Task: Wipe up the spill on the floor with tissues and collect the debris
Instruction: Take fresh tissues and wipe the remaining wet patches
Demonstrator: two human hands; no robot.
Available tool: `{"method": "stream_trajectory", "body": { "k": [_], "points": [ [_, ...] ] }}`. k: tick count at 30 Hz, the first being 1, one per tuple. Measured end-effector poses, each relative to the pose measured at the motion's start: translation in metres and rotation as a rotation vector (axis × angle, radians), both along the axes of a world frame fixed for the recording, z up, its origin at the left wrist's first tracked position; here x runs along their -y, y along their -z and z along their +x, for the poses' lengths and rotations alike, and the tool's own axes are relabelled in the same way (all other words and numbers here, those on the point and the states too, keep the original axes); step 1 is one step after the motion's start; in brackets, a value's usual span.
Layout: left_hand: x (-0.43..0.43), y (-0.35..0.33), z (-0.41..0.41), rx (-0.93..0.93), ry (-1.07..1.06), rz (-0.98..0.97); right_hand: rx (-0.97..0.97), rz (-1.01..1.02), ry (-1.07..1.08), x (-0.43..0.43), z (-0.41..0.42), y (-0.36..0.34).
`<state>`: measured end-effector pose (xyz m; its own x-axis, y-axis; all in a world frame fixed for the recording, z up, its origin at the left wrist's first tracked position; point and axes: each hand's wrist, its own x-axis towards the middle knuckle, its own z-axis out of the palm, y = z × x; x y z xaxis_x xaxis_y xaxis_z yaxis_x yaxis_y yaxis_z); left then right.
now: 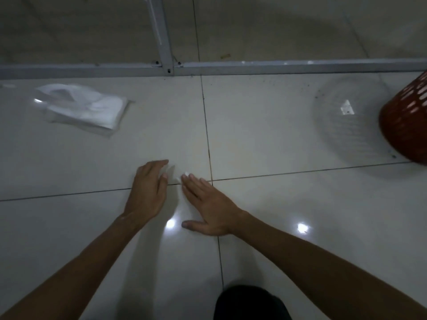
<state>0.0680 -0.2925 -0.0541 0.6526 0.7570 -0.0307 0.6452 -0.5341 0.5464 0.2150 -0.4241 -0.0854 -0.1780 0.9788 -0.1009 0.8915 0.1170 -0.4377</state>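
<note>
Both my hands lie low over the glossy white tiled floor (277, 139) near a grout crossing. My left hand (147, 192) has relaxed fingers pointing away, with a hint of white at its fingertips. My right hand (208, 204) lies flat, fingers straight, thumb spread toward me. Small white tissue bits (184, 175) sit at its fingertips, between the two hands. Whether either hand touches the bits is unclear. An open pack of white tissues (85, 109) lies on the floor at the far left.
An orange perforated basket (406, 121) stands at the right edge. A grey metal frame rail (277, 65) runs across the floor at the back with an upright post (161, 33). Dark specks (318, 93) dot the tile near the basket. My dark-clad knee (249, 303) is at the bottom.
</note>
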Motion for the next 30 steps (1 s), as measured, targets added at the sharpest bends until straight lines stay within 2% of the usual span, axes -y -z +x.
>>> {"method": "stream_trajectory", "body": {
  "k": [1, 3, 5, 6, 9, 12, 15, 21, 24, 28, 30],
  "points": [
    [0.01, 0.0, -0.005, -0.019, 0.035, -0.028, -0.081, -0.027, -0.004, 0.008, -0.002, -0.003],
    [0.034, -0.002, -0.012, -0.045, 0.076, -0.098, -0.364, -0.082, 0.085, 0.02, -0.003, -0.019],
    [0.058, -0.005, -0.009, -0.064, 0.119, -0.14, -0.567, -0.006, 0.319, 0.031, 0.002, -0.037],
    [0.067, -0.005, -0.004, -0.078, 0.153, -0.13, -0.607, 0.056, 0.454, 0.037, 0.007, -0.044],
    [0.09, 0.001, 0.018, -0.156, 0.296, -0.024, -0.613, 0.165, 0.696, 0.056, 0.025, -0.056],
    [0.104, 0.009, 0.031, -0.321, 0.364, 0.071, -0.6, 0.19, 0.774, 0.076, 0.041, -0.054],
    [0.104, 0.014, 0.027, -0.399, 0.348, 0.089, -0.549, 0.134, 0.788, 0.087, 0.05, -0.049],
    [0.074, 0.02, 0.014, -0.474, 0.374, 0.18, -0.594, 0.109, 0.815, 0.087, 0.052, -0.045],
    [0.079, 0.015, 0.018, -0.479, 0.399, 0.118, -0.62, 0.133, 0.839, 0.087, 0.048, -0.045],
    [0.102, 0.016, 0.029, -0.424, 0.251, -0.004, -0.635, 0.13, 0.873, 0.091, 0.046, -0.044],
    [0.104, 0.019, 0.031, -0.401, 0.21, 0.044, -0.624, 0.127, 0.868, 0.094, 0.046, -0.043]
  ]
}}
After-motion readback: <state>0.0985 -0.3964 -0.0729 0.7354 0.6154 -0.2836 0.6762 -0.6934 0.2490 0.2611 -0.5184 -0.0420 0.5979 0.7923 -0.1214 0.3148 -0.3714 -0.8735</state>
